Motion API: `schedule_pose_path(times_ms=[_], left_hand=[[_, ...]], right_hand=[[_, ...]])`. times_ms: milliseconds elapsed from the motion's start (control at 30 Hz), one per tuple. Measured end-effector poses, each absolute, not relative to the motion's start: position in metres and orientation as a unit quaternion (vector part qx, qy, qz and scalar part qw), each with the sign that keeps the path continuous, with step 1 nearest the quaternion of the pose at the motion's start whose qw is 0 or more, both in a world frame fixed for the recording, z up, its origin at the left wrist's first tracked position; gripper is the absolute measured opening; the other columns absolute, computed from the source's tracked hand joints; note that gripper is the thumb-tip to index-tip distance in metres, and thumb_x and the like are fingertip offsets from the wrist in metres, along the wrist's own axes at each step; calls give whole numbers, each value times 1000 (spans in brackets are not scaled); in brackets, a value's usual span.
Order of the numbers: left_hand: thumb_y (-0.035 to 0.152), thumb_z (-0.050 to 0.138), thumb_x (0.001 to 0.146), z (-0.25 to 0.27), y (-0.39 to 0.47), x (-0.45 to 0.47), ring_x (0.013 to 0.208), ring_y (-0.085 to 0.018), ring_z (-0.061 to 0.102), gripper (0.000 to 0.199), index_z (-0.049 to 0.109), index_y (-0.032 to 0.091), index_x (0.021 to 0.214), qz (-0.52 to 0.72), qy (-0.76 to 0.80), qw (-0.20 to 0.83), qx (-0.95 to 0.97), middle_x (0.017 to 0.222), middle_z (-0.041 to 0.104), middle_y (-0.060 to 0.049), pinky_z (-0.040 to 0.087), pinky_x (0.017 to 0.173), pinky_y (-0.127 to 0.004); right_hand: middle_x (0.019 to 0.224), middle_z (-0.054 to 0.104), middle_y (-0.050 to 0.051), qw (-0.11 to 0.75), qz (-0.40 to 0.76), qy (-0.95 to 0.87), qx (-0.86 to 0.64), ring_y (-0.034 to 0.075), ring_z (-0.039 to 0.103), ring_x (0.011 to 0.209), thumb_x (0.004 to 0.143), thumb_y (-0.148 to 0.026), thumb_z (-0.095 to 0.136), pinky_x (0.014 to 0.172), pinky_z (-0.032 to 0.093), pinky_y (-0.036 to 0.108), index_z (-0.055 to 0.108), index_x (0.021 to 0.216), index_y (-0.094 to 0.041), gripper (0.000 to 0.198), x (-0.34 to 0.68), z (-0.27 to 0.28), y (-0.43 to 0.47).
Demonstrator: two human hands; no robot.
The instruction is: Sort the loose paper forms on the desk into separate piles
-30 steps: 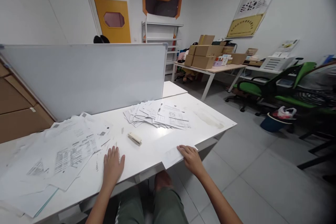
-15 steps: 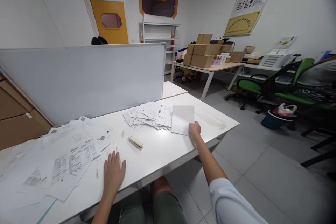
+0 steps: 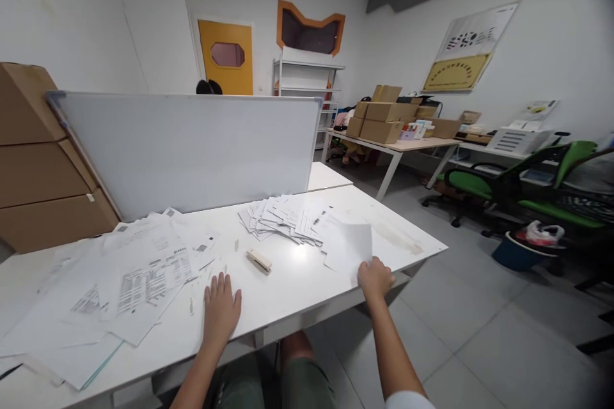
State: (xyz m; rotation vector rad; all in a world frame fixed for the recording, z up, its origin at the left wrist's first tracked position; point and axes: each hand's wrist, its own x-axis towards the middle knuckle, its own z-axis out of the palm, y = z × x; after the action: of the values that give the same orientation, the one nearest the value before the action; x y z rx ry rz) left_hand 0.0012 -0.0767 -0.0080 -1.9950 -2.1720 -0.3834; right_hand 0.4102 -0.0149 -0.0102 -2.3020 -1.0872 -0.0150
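My right hand (image 3: 377, 278) is closed on the near right corner of a blank white sheet of paper (image 3: 349, 246), close to the table's front edge. The sheet lies partly over the right side of a loose heap of printed papers (image 3: 278, 218). My left hand (image 3: 222, 307) rests flat on the white table (image 3: 283, 287), fingers spread, holding nothing. Between my hands and the heap sits a cream stapler (image 3: 259, 261). Left of my left hand, larger printed sheets (image 3: 148, 281) are spread in an overlapping pile.
A whiteboard panel (image 3: 192, 147) stands along the table's back edge. Stacked cardboard boxes (image 3: 43, 160) are at the left. Farther off are a second table (image 3: 400, 144) with boxes, green chairs (image 3: 470, 182) and a blue bin (image 3: 518, 252).
My right hand has drawn the sheet slightly nearer to me, and the sheet now bends at its right side. My left hand stays flat on the table. The view has shifted.
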Motion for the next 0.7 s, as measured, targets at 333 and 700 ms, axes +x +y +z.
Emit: schedule_pose_path(times_ms=[333,700], left_hand=[[34,31,93,-8,-74,1,137,-33,34,55,49,4,135,-116,-727,99,-670,145,43,-18,26,112,-50],[31,32,93,-6,-79,1,135,-34,36,52,51,3,133,-125,-718,101,-678,143,45,-19,28,110,-49]], right_hand=[[89,65,12,455,142,-267,-837,26,61,84,65,-40,60,74,49,34,58,93,-15,38,470,-56,-45],[78,64,13,467,130,-268,-833,29,61,86,59,-41,63,78,49,37,61,91,-11,44,476,-69,-30]])
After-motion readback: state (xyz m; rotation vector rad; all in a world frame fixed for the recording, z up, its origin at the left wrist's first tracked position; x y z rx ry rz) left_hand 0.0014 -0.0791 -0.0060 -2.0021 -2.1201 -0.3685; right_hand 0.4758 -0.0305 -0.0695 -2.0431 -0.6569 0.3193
